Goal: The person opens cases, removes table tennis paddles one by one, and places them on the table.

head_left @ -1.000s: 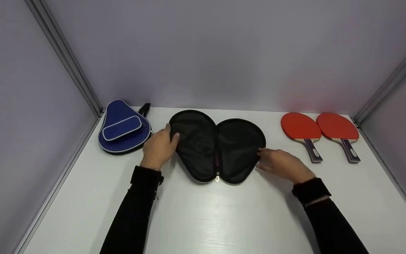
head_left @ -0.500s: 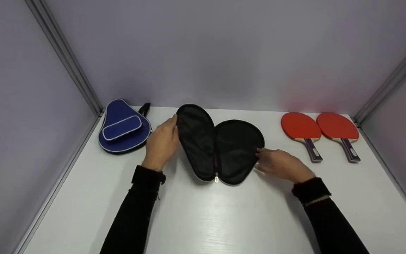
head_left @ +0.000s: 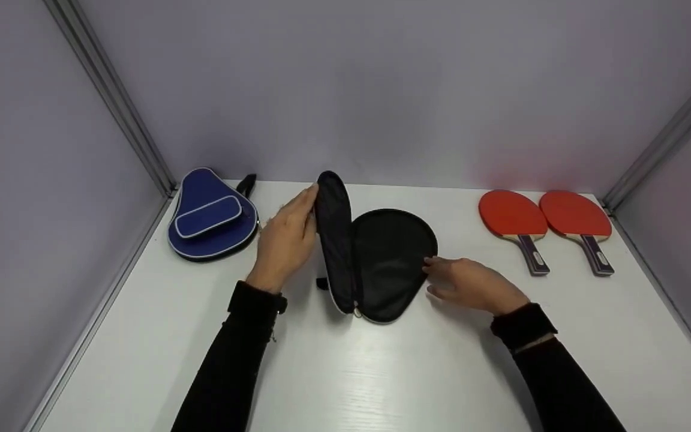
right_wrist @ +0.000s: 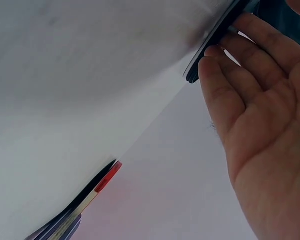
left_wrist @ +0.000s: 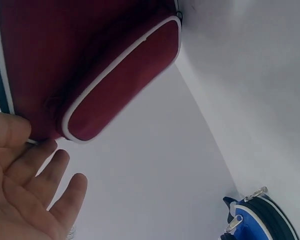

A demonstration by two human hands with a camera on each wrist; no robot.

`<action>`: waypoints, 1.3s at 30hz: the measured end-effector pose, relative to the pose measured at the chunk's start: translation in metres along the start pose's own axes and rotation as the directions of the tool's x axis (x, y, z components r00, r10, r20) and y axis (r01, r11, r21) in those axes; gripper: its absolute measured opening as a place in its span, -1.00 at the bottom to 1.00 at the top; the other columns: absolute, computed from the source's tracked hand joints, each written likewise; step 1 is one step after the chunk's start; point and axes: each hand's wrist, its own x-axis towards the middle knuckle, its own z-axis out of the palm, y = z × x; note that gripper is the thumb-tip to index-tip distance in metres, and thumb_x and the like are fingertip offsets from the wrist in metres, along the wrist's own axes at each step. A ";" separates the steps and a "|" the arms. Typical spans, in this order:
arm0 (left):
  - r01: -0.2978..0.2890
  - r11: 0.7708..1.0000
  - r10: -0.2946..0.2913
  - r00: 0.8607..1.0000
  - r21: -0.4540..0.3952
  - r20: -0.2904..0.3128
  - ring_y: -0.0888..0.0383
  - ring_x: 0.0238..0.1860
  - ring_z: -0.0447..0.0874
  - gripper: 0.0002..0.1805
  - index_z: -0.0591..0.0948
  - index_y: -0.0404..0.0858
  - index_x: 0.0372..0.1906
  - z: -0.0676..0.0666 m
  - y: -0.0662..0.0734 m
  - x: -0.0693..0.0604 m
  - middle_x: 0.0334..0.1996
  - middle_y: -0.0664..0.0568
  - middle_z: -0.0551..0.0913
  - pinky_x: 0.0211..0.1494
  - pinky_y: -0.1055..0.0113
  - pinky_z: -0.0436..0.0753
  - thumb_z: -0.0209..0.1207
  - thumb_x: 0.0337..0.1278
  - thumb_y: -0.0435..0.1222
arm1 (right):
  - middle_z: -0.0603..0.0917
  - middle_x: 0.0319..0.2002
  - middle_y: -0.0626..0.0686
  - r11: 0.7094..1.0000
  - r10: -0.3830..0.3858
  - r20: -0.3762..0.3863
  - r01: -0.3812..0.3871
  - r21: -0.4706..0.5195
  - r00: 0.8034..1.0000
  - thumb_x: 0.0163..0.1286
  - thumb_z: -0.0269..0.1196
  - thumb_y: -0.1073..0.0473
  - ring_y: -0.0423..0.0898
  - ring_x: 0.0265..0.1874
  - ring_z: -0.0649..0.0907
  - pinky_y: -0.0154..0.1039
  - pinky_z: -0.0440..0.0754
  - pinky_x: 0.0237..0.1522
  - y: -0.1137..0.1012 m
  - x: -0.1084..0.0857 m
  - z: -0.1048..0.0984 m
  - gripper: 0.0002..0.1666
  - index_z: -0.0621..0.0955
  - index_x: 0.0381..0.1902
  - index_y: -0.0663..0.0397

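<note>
A paddle-shaped table tennis bat case (head_left: 390, 264) lies unzipped on the white table, black lining upward on its right half. Its left half (head_left: 335, 240) stands steeply raised along the hinge. The left wrist view shows the maroon outside with a white-piped pocket (left_wrist: 130, 80). My left hand (head_left: 288, 237) presses its fairly straight fingers against the outer side of the raised half. At the right half's edge, my right hand (head_left: 474, 285) touches with its fingertips; in the right wrist view its fingers (right_wrist: 245, 55) are extended, and part of the thumb is cut off.
A closed blue bat case (head_left: 213, 219) with a pocket and black strap lies at the back left. Two red table tennis bats (head_left: 512, 213) (head_left: 576, 213) lie side by side at the back right. Grey walls (head_left: 381, 90) enclose the table (head_left: 357, 378).
The left half of the case has swung up from nearly flat to steep, with my left hand moving right and up behind it. The case and my right hand have shifted slightly left.
</note>
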 end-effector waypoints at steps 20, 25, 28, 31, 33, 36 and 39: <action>0.130 0.967 -0.074 0.966 -0.219 0.248 -0.13 0.89 0.34 -0.11 0.25 0.08 0.94 0.023 -0.016 0.003 0.89 -0.03 0.36 0.97 -0.16 0.34 0.17 0.79 0.30 | 0.69 0.65 0.21 0.997 -0.059 0.003 0.059 0.045 0.998 0.74 0.40 0.11 0.22 0.50 0.81 0.24 0.79 0.54 -0.012 0.005 0.007 -0.47 0.75 0.56 0.12; 0.101 0.967 -0.019 0.944 -0.232 0.331 -0.06 0.88 0.36 -0.07 0.25 0.23 0.91 0.033 -0.011 0.012 0.88 0.03 0.37 0.92 -0.17 0.43 0.26 0.68 0.36 | 0.71 0.61 0.29 0.998 -0.064 0.000 0.064 0.018 0.998 0.74 0.40 0.15 0.24 0.45 0.84 0.23 0.83 0.48 -0.015 0.005 0.006 -0.47 0.75 0.54 0.21; 0.064 0.977 0.020 0.920 -0.201 0.391 -0.07 0.85 0.40 -0.03 0.18 0.29 0.92 0.037 -0.009 0.018 0.89 0.04 0.34 0.86 -0.20 0.51 0.31 0.65 0.33 | 0.73 0.57 0.32 0.996 -0.091 -0.006 0.091 -0.015 0.996 0.73 0.40 0.18 0.25 0.40 0.86 0.21 0.86 0.43 -0.016 0.004 0.005 -0.48 0.75 0.52 0.26; 0.014 0.984 0.065 0.898 -0.175 0.436 -0.15 0.78 0.50 0.01 0.10 0.28 0.94 0.041 -0.008 0.023 0.85 -0.05 0.35 0.77 -0.23 0.61 0.37 0.67 0.20 | 0.75 0.55 0.33 0.992 -0.118 -0.008 0.117 -0.040 0.993 0.73 0.39 0.20 0.25 0.39 0.87 0.18 0.88 0.39 -0.015 0.004 0.005 -0.49 0.75 0.51 0.29; -0.014 0.986 0.089 0.886 -0.167 0.455 -0.19 0.73 0.55 0.03 0.07 0.26 0.95 0.044 -0.008 0.026 0.79 -0.11 0.39 0.73 -0.24 0.65 0.40 0.67 0.10 | 0.75 0.54 0.33 0.990 -0.133 -0.010 0.133 -0.048 0.991 0.73 0.39 0.21 0.25 0.38 0.88 0.18 0.90 0.37 -0.015 0.004 0.005 -0.50 0.76 0.50 0.29; -0.036 0.987 0.107 0.878 -0.159 0.467 -0.22 0.68 0.59 0.06 0.04 0.27 0.95 0.048 -0.009 0.028 0.71 -0.13 0.44 0.71 -0.24 0.67 0.43 0.65 0.02 | 0.76 0.54 0.32 0.990 -0.135 -0.014 0.134 -0.039 0.991 0.73 0.39 0.22 0.24 0.36 0.89 0.17 0.91 0.35 -0.015 0.004 0.006 -0.52 0.77 0.49 0.27; -0.051 0.987 0.118 0.875 -0.154 0.469 -0.23 0.66 0.59 0.08 0.04 0.26 0.95 0.052 -0.009 0.030 0.67 -0.15 0.47 0.72 -0.25 0.66 0.45 0.63 0.00 | 0.76 0.54 0.31 0.991 -0.128 -0.018 0.127 -0.031 0.992 0.73 0.39 0.22 0.24 0.34 0.90 0.16 0.92 0.33 -0.014 0.005 0.007 -0.53 0.78 0.48 0.26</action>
